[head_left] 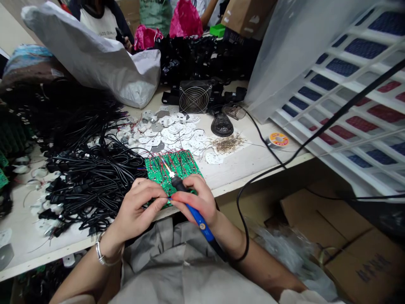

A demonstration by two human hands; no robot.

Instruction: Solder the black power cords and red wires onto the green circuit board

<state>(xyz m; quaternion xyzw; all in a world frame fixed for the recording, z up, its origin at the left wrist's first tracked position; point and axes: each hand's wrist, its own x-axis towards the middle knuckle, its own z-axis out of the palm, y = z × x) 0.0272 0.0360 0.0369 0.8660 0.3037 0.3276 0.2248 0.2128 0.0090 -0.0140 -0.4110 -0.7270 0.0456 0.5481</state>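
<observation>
My right hand (201, 198) is closed around a blue soldering iron (200, 221), whose metal tip points up and left over a green circuit board (186, 165). Thumb and fingertips of my left hand (141, 207) are pinched together at the board's near edge. Between the fingertips of both hands shows a small bit of thin blue wire (170, 198), mostly hidden by the fingers. Several red and black wires rise from the board, which lies on the table at the front edge. A heap of black power cords (104, 181) lies just left of the board.
White disc-shaped plates (177, 133) are piled behind the board. A fan with a wire guard (195, 98), an iron stand (222, 124) and a solder spool (278, 140) stand farther back. The black iron cable (242, 202) loops at right, near stacked white crates (348, 101). A person (101, 21) is across the table.
</observation>
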